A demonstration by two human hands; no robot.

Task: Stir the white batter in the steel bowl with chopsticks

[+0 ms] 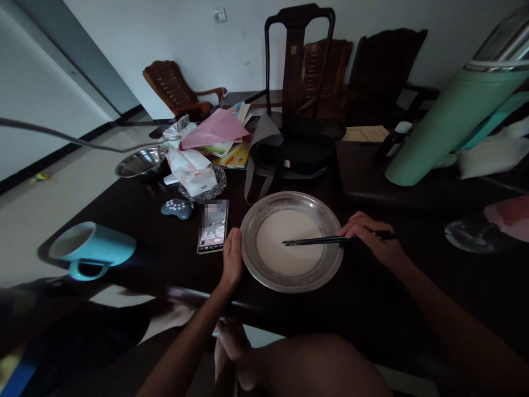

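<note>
A wide metal basin point(297, 283) stands at the table's near edge, with a milky off-white liquid point(287, 259) inside. My left hand point(233, 258) grips the basin's left rim, its fingers pressed along the outer side. From the right, my right hand point(374, 237) is closed around a pair of dark chopsticks point(316, 241). Their tips reach into the liquid near the middle of the basin, and the shafts cross over its right rim. Close to my left hand lies a phone point(214, 226) with its screen lit.
Left on the dark table are a light-blue mug point(111, 245), a grey game controller point(177, 208), a tissue pack point(196, 177) and another metal bowl point(140, 163). A black bag point(297, 154) sits behind the basin. A green thermos point(446, 121) leans in view at right. Another person's legs show lower left.
</note>
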